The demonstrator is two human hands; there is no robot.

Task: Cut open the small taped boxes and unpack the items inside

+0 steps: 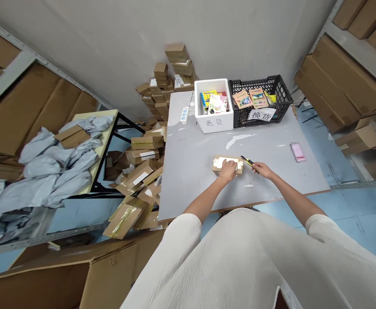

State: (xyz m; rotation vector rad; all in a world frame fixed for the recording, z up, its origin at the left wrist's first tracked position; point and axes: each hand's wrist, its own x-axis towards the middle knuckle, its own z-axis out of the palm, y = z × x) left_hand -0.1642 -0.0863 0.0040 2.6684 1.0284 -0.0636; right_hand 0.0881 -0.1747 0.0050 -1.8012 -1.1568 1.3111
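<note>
A small brown cardboard box [218, 168] with a white label on top lies on the grey table [188, 189], near its front edge. My left hand [228, 170] holds the box from above, its fingers over the label and the near side. In my right hand [262, 170] is a yellow and black utility knife [248, 162], gripped by its handle. The knife's tip points left and reaches the box's right end; whether it touches the cardboard I cannot tell.
Behind the box stand a white foam bin [214, 124] and a black plastic crate [281, 101], both holding booklets. A power strip [184, 115] lies at the back left, a pink item [297, 152] at right. Cardboard boxes [146, 174] are heaped left of the table.
</note>
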